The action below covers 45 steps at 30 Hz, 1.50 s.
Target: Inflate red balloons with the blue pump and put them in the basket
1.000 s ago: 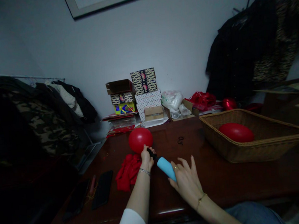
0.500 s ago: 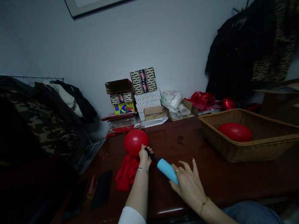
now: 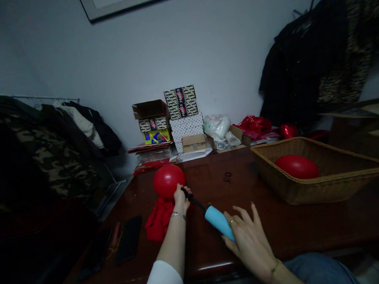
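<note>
My left hand [image 3: 181, 199] is closed around the black end of a hand-held balloon pump [image 3: 218, 222]. A red balloon [image 3: 169, 181], partly inflated, sits right against that hand; its neck is hidden by my fingers. The pump's blue barrel slants down to the right, and a length of black rod shows between it and my left hand. My right hand [image 3: 248, 242] holds the lower end of the barrel, with some fingers stretched out past it. Under the balloon, beside my left wrist, lies a heap of red cloth-like material [image 3: 159, 220].
At the right stands a wicker basket [image 3: 304, 192] with another red balloon [image 3: 296, 166] inside. Small dark rings [image 3: 227, 177] lie mid-table. Two dark flat objects, one a black slab [image 3: 129, 239], are at the left. Stacked boxes [image 3: 187, 127] line the back.
My right hand and the blue barrel have moved down and right, away from my left hand. More black rod shows. The balloon and left hand have shifted slightly left.
</note>
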Tool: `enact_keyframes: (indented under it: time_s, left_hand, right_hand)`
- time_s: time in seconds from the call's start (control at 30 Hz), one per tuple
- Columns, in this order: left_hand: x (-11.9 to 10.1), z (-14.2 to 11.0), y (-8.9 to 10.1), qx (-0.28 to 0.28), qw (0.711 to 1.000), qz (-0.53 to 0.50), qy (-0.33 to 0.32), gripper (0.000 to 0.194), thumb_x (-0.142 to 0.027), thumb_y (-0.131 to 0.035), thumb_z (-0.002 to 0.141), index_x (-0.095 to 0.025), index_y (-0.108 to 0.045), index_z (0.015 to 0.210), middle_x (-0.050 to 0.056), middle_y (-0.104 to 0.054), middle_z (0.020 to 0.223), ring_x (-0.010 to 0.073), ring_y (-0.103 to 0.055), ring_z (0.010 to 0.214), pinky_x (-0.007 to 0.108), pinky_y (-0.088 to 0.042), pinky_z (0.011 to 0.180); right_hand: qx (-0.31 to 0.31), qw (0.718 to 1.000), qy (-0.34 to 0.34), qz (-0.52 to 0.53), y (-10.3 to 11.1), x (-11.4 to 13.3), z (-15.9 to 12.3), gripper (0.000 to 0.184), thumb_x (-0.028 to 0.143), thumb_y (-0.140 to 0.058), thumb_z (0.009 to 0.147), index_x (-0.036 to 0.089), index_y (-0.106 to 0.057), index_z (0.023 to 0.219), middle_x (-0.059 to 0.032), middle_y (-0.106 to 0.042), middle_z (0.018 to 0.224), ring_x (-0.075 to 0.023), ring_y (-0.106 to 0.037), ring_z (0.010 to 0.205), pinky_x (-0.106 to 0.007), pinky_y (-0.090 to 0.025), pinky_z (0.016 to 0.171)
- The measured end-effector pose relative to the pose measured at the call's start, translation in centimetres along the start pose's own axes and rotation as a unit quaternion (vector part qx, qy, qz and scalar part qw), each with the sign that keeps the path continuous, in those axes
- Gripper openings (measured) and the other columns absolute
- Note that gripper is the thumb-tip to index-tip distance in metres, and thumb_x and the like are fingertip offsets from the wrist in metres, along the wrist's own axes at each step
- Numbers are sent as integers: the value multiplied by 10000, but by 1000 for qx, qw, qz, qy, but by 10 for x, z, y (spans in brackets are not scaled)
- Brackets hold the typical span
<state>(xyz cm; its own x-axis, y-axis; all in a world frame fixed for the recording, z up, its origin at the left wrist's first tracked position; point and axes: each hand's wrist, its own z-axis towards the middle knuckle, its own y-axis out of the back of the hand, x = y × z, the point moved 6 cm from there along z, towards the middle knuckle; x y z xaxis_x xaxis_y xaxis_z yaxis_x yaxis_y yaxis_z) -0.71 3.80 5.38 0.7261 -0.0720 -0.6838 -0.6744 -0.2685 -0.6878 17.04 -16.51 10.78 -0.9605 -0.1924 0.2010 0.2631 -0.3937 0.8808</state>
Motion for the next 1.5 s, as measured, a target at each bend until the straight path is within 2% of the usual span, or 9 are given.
enact_keyframes:
  time_s: [0.23,0.4,0.6,0.9,1.03,1.2,1.37,1.5]
  left_hand:
    - [12,-12,-6,-10,1000,26,9,265,-252,-368,910,-183,-383,655,-35,-395,477,78,-391,368,175,-319,370]
    - [8,-12,-9,0,999,38,1,270,-257,-374,908,-183,-381,649,-39,-394,470,76,-394,361,176,-328,369]
    - [1,-3,-7,-10,1000,28,-9,238,-262,-383,908,-183,-387,683,-51,-386,480,68,-379,348,159,-289,350]
    - [-22,5,-4,-9,999,22,-29,229,-234,-362,911,-180,-388,690,-47,-388,485,66,-384,361,148,-287,354]
    - [-20,6,-3,-2,1000,2,-25,213,-230,-382,904,-177,-393,698,-45,-390,502,61,-387,375,141,-292,362]
    - [-13,-1,-3,-7,1000,-9,-23,213,-228,-374,907,-179,-395,701,-40,-395,512,66,-394,377,148,-301,362]
    - [0,-12,-6,-18,1000,-3,-8,197,-224,-404,897,-176,-411,706,-23,-440,523,77,-437,396,166,-361,393]
    - [6,-16,-7,-11,1000,3,-1,195,-230,-434,885,-173,-425,699,-12,-465,523,89,-461,405,185,-392,410]
  right_hand:
    - [26,999,-21,7,-16,25,45,440,336,-556,747,131,-581,1135,-106,-674,937,-282,-455,1124,-531,-10,1067]
    - [22,999,-30,18,-23,32,51,457,347,-561,746,123,-571,1143,-105,-671,941,-280,-451,1121,-534,9,1062]
    - [7,1000,-22,20,-17,23,33,487,379,-550,766,147,-540,1194,-97,-669,946,-281,-460,1118,-546,-21,1061]
    - [-8,999,3,39,-5,-10,-19,430,355,-571,750,189,-579,1147,-49,-678,972,-265,-480,1130,-538,-31,1089]
    - [-22,999,-2,44,1,-12,-22,441,371,-588,736,188,-587,1136,-47,-679,981,-269,-477,1133,-533,-23,1091]
    - [-18,999,1,31,3,1,1,399,342,-562,755,197,-589,1126,-62,-677,971,-272,-470,1128,-539,-39,1077]
    - [5,1000,-11,19,-8,21,37,449,363,-565,753,151,-575,1149,-88,-672,928,-279,-453,1127,-534,-28,1067]
    - [18,999,-22,14,-17,31,54,457,354,-573,746,129,-570,1144,-101,-669,932,-280,-447,1125,-542,-6,1059]
